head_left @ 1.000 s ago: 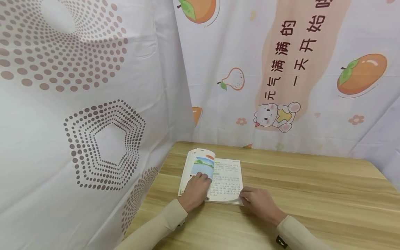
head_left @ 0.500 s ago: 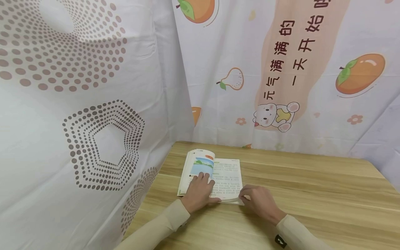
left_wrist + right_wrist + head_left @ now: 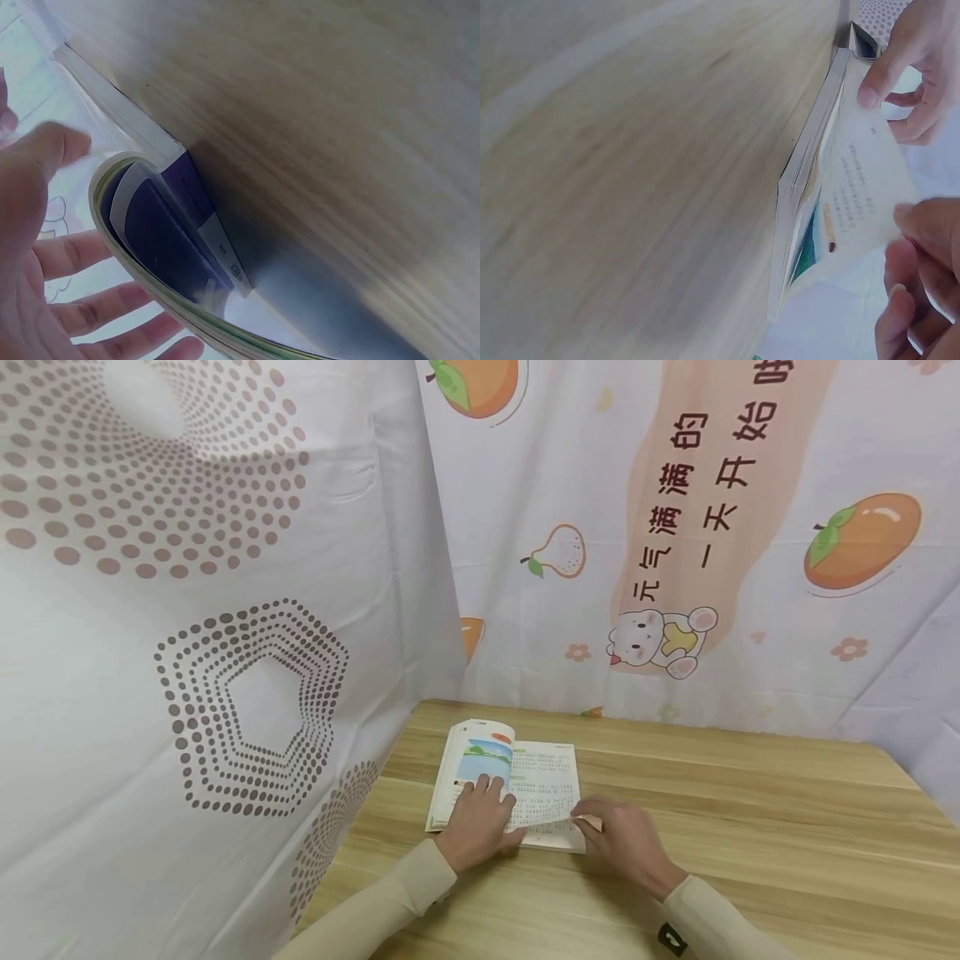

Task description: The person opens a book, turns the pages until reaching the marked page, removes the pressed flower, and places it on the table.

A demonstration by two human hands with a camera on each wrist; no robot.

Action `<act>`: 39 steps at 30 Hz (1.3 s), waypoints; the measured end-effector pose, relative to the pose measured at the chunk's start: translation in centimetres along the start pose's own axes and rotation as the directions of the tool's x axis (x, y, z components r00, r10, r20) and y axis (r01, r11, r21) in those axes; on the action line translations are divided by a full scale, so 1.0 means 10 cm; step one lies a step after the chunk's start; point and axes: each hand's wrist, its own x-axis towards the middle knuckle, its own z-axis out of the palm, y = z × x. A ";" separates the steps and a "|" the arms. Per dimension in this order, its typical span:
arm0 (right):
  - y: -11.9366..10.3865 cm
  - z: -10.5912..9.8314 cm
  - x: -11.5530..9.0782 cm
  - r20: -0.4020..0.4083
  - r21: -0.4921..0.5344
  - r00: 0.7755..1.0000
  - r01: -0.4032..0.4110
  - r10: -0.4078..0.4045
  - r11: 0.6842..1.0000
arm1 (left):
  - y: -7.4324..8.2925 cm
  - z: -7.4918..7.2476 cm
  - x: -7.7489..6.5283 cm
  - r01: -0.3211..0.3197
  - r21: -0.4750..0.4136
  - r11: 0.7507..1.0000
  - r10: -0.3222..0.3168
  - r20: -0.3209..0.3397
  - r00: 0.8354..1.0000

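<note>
An open book [image 3: 543,768] lies on the table, a blue and green picture on its left page and printed text on the right. My left hand [image 3: 476,822] rests with spread fingers on the curved left pages, its thumb near the lower edge by the fold. In the left wrist view, those pages [image 3: 139,262] bow up beside the spine [image 3: 187,184]. At the right side, my right hand [image 3: 626,843] pinches the lower corner of a page between thumb and fingers. That page [image 3: 862,180] is raised in the right wrist view, uncovering part of a coloured picture underneath.
The wooden table [image 3: 720,810] extends to the right of the book. A white curtain with brown dots [image 3: 262,710] hangs close on the left. Behind the table hangs another curtain [image 3: 510,643] printed with fruit, a bear and characters.
My left hand has shifted slightly right, its thumb now spread toward the right page. The right hand has moved up a little, lifting and folding back the page's lower corner.
</note>
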 end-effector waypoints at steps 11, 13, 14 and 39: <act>0.03 -0.01 -0.05 0.055 -0.060 0.998 -0.010 0.013 0.998 | -0.01 -0.03 0.05 0.090 0.039 0.995 -0.087 -0.067 0.994; 0.03 0.01 -0.06 0.101 -0.075 0.995 -0.020 0.028 0.997 | -0.03 -0.04 0.06 0.101 0.016 0.995 -0.099 -0.069 0.993; 0.03 0.01 -0.07 0.117 -0.080 0.993 -0.024 0.033 0.997 | -0.03 -0.05 0.06 0.106 0.006 0.994 -0.105 -0.061 0.993; 0.02 0.09 -0.08 0.182 -0.113 0.972 0.170 -0.148 0.979 | -0.12 -0.06 -0.03 0.065 0.031 0.997 -0.066 0.020 0.998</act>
